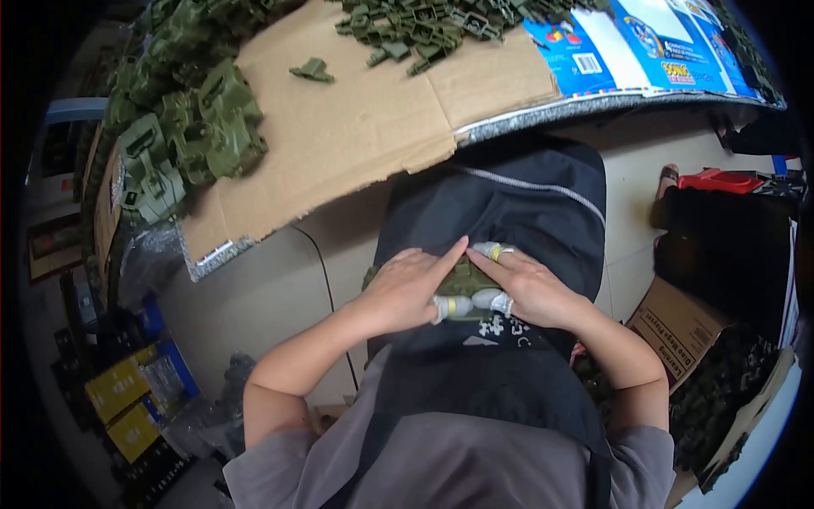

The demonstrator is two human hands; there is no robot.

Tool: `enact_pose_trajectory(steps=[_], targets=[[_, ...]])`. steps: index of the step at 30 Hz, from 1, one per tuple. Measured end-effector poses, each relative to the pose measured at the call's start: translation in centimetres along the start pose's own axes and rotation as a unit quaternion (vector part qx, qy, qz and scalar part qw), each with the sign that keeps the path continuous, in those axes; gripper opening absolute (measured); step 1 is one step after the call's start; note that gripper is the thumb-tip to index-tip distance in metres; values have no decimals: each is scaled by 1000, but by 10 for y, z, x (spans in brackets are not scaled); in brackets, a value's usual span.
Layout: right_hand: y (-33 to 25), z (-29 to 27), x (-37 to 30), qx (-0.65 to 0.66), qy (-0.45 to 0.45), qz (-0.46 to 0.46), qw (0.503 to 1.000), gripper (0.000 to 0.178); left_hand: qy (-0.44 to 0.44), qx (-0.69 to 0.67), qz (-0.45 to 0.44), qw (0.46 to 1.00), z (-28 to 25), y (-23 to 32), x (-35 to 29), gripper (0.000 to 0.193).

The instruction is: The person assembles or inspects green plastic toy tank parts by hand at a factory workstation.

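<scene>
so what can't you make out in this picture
All in the head view:
Green plastic part: its ends and underside, hidden by the left hand and right hand.
Far heap of green pieces: its far side, cut off by the upper edge.
Black cable: its upper end, hidden by the cardboard.
Dark pieces at lower right: separate shapes, lost in shadow.

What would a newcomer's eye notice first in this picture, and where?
Probably the left hand and the right hand at the centre, with white-wrapped thumbs, holding a green part. Next, the heap of dark green plastic parts at upper left, then the bright blue printed sheet at upper right.
</scene>
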State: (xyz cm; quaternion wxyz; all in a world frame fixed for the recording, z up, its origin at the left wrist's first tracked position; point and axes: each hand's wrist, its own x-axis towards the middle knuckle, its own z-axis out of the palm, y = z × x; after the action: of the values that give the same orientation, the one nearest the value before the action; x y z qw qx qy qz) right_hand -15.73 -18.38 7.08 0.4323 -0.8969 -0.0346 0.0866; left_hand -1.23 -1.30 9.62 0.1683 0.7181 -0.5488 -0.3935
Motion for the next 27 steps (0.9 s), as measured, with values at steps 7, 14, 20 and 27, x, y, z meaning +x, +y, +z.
enact_pose_trajectory(steps=[7,14,20,27], targets=[[14,24,-5,106,-5,56,993,63,24,18,4,1000,22,-10,6,68],[19,29,-5,153,22,57,986,52,-33,25,-11,999,8,-5,13,66],[49,32,-10,199,6,24,980,50,50,-209,-28,976,-12,-61,-38,83],[-43,-8,44,-32,187,-119,975,55,188,-273,-75,941,14,-31,-50,77]])
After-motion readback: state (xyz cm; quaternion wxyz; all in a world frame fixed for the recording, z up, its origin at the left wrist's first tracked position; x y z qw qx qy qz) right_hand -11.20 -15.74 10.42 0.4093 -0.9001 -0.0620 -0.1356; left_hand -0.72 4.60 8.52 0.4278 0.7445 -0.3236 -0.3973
